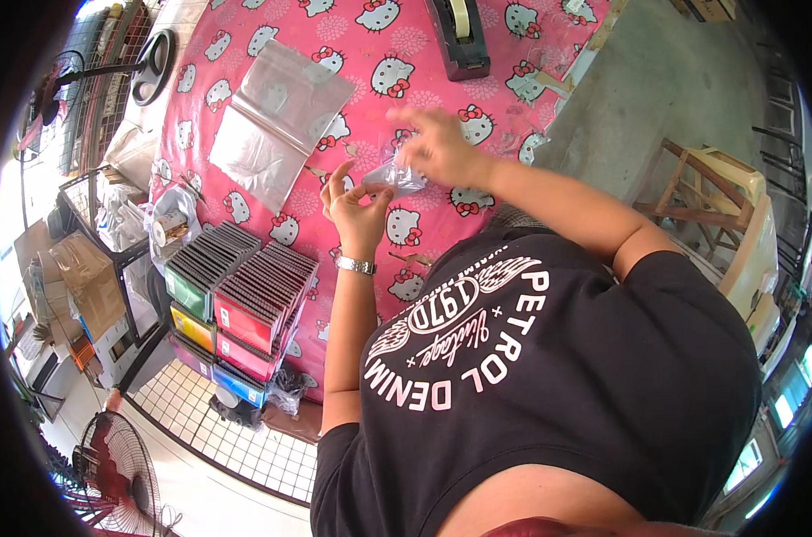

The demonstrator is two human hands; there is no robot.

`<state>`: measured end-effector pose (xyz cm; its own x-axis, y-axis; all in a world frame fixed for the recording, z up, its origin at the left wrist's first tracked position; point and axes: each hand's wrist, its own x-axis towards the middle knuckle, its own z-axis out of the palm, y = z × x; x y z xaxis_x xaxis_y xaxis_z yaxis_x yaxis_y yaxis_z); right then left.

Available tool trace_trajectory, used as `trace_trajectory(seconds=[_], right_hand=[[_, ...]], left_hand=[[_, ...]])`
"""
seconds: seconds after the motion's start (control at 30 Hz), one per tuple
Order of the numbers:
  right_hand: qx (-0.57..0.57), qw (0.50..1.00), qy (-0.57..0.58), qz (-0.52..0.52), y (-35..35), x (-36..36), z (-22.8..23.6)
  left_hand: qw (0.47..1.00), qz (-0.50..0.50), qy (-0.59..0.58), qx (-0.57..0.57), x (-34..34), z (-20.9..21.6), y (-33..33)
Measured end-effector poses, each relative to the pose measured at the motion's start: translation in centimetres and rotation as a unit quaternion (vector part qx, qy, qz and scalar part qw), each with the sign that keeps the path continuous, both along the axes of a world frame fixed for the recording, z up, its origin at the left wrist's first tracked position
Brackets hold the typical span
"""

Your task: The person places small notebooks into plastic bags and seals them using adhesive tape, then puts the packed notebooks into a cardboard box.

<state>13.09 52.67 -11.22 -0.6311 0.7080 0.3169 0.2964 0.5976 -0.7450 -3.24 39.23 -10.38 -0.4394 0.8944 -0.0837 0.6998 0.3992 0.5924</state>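
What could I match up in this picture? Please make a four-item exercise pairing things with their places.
1. Silver metal-link watch
2. Crumpled clear plastic
3. Long black tape dispenser
4. Stacked slim multicoloured items

A. Top edge of the picture
B. Left of the left forearm
C. At left hand and right hand
D. Around the left wrist

Pairs: 1-D, 2-C, 3-A, 4-B

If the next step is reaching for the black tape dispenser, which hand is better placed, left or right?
Probably the right hand: it is nearer the tape dispenser, with only tablecloth between. The left hand, at the clear plastic, is farther off.
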Motion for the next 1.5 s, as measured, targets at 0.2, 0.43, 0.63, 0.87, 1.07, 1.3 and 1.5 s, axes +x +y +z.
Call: trace_trajectory(seconds=[0.2,0.43,0.63,0.87,1.07,1.3,1.5], right_hand=[[-0.242,0.901,-0.002,-0.361,13.2,6.6,-7.1],[-0.514,0.806,0.115,-0.27,11.2,5.4,-4.4],[-0.452,0.788,0.323,-0.265,7.8,5.4,-5.7],[-0.738,0.622,0.26,0.011,6.9,5.6,-9.3],[-0.277,0.788,-0.275,0.476,8.1,-8.5,3.0],[-0.173,0.748,-0.43,0.475,9.9,-9.9,-3.6],[-0.158,0.952,-0.119,0.236,5.5,-3.5,-2.8]], left_hand=[[0.994,-0.034,0.019,-0.098,0.2,2.1,2.7],[0.995,-0.044,-0.082,-0.035,-1.9,0.2,1.6],[0.978,0.03,-0.199,0.047,-1.0,-2.2,0.3],[0.979,0.067,-0.173,0.088,0.6,-2.6,0.9],[0.98,0.09,-0.142,0.109,0.5,-3.3,0.2],[0.979,0.067,-0.168,0.092,0.4,-3.1,0.2],[0.881,0.22,-0.387,0.16,1.4,-3.8,-1.8]])
